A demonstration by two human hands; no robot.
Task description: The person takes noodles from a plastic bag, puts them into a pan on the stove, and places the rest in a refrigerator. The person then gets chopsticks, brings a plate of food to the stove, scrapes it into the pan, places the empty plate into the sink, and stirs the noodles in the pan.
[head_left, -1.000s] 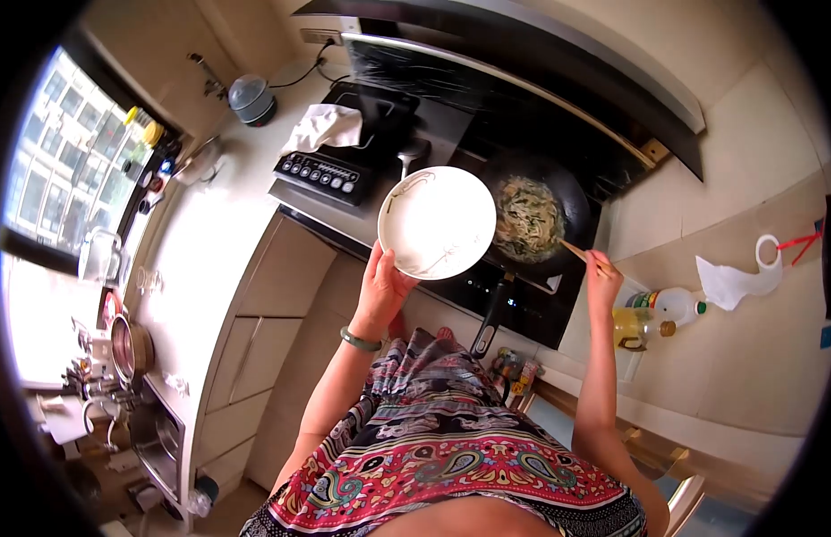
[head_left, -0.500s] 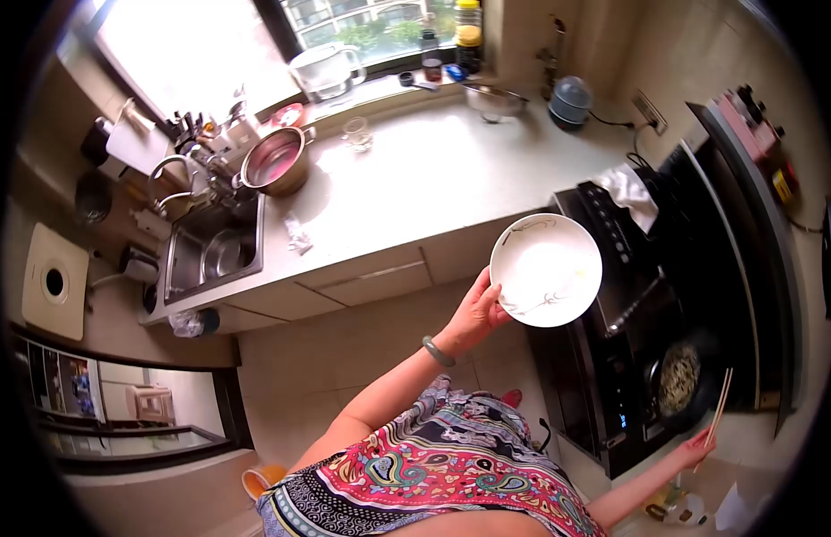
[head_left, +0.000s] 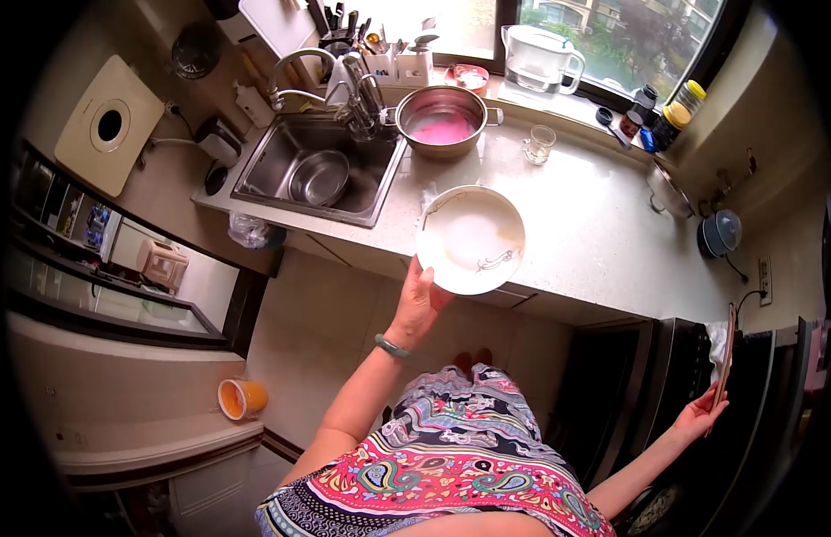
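Observation:
My left hand (head_left: 421, 305) grips the lower rim of a white plate (head_left: 472, 240) with a thin dark pattern near its edge. The plate is tilted toward me, in front of the counter edge, with a faint brownish smear on it. A pair of chopsticks (head_left: 725, 358) points upward in my right hand (head_left: 699, 415), its fingers wrapped round them. That hand is out to the right, over the dark stove (head_left: 670, 358). Low at the right, the pan's food (head_left: 652, 508) shows only in part, shaded and near my right forearm.
Left of the plate is the steel sink (head_left: 281, 170), holding a metal bowl (head_left: 319, 177). On the counter (head_left: 603, 233) stand a large pot (head_left: 442, 125) and a glass mug (head_left: 539, 145). A water pitcher (head_left: 542, 61) stands by the window. An orange bin (head_left: 243, 399) is on the left.
The view has swung left, toward the sink. The plate has moved from beside the stove to in front of the counter. My right hand, with the chopsticks, has moved away from the pan's food.

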